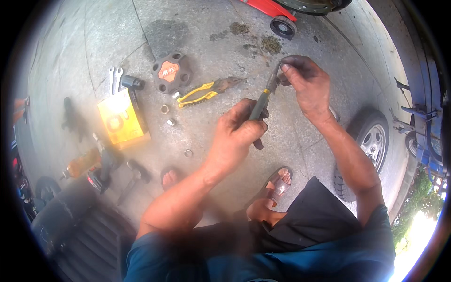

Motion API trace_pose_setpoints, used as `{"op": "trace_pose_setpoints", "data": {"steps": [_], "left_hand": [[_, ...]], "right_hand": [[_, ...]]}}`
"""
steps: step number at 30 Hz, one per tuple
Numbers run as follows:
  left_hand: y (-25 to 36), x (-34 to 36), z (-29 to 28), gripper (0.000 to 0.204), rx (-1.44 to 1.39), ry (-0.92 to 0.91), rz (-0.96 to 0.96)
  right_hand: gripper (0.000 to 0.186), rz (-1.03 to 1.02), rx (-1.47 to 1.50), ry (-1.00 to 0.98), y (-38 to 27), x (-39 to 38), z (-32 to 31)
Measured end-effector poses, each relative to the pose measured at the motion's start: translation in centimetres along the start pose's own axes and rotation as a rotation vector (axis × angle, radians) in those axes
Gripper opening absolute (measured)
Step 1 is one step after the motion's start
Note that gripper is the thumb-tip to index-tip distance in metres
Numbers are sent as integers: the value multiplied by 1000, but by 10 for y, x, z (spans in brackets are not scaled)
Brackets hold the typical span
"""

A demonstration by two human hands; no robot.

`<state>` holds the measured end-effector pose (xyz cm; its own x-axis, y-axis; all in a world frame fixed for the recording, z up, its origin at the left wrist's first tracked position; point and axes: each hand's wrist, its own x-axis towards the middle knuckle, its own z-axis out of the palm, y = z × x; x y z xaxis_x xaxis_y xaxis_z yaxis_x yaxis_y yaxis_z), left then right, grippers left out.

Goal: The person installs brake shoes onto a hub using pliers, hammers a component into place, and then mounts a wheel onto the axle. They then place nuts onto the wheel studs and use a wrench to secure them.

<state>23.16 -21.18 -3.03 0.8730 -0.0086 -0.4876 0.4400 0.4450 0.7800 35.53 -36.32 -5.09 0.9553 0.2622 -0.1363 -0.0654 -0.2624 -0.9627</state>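
My left hand (238, 129) is closed round the dark green handle of a slim pliers-like tool (271, 82). A yellow band marks the top of the handle, and the dark metal end tapers up and to the right. At its tip my right hand (306, 83) is closed in a pinch, thumb against fingers. Whatever small thing the pinch holds is hidden. On the floor left of the hands lie yellow-handled pliers (210, 92), their jaws toward the right. A black hub cap (172, 84) with a red centre rests beyond them, with a nut (171, 122) and a metal ring (164, 109) nearer.
Left on the floor are a yellow box (120, 120), two wrenches (112, 81), a black socket (133, 82), an amber bottle (81, 163) and a power tool (101, 171). A wheel (371, 148) stands at right. A red jack (270, 8) with a caster is at the far edge.
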Motion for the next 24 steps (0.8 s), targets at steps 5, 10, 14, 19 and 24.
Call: {"op": "trace_pose_setpoints", "data": {"steps": [5, 10, 14, 19, 24], "left_hand": [[-2, 0, -1, 25, -15, -2, 14], [-1, -1, -1, 26, 11, 12, 9], [1, -1, 0, 43, 44, 7, -16], [2, 0, 0, 42, 28, 1, -25], [2, -1, 0, 41, 52, 10, -19]], "right_hand": [[19, -40, 12, 44, 0, -1, 1], [18, -39, -81, 2, -2, -2, -2], [15, -84, -37, 6, -1, -2, -1], [14, -98, -59, -20, 1, -1, -3], [15, -119, -86, -36, 0, -1, -3]]}}
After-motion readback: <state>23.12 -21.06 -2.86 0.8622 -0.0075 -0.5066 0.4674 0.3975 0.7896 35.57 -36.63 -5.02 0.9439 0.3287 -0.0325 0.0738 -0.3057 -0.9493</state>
